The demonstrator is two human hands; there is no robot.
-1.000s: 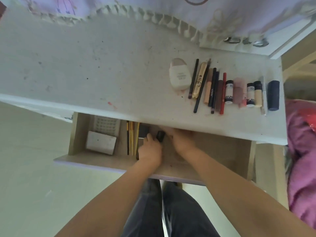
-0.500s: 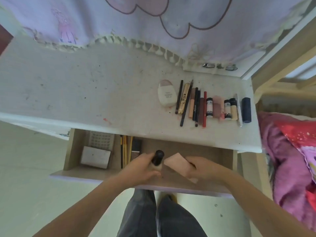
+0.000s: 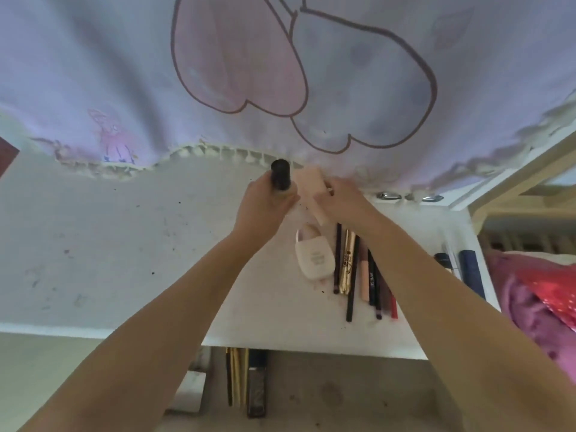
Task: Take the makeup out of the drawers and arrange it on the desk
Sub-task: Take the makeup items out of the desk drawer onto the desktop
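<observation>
My left hand (image 3: 265, 202) grips a small bottle with a black cap (image 3: 281, 176), held upright over the far side of the white desk (image 3: 124, 244). My right hand (image 3: 341, 201) holds a pale pink flat pack (image 3: 311, 191) right beside it. Below them on the desk lie a white flat bottle (image 3: 314, 258) and a row of pencils and tubes (image 3: 361, 272), partly hidden by my right forearm. The open drawer (image 3: 327, 397) below the desk edge holds slim pencils (image 3: 237, 378) and a dark tube (image 3: 257, 385).
A lilac cartoon-print curtain (image 3: 280, 73) hangs at the back of the desk. A dark blue tube (image 3: 472, 272) lies at the desk's right end. Pink and red bedding (image 3: 542, 304) sits to the right, beside a wooden frame (image 3: 514, 185).
Both hands rose out of the drawer with the bottle and the pink pack and moved to the far side of the desk. The camera tilted up toward the curtain.
</observation>
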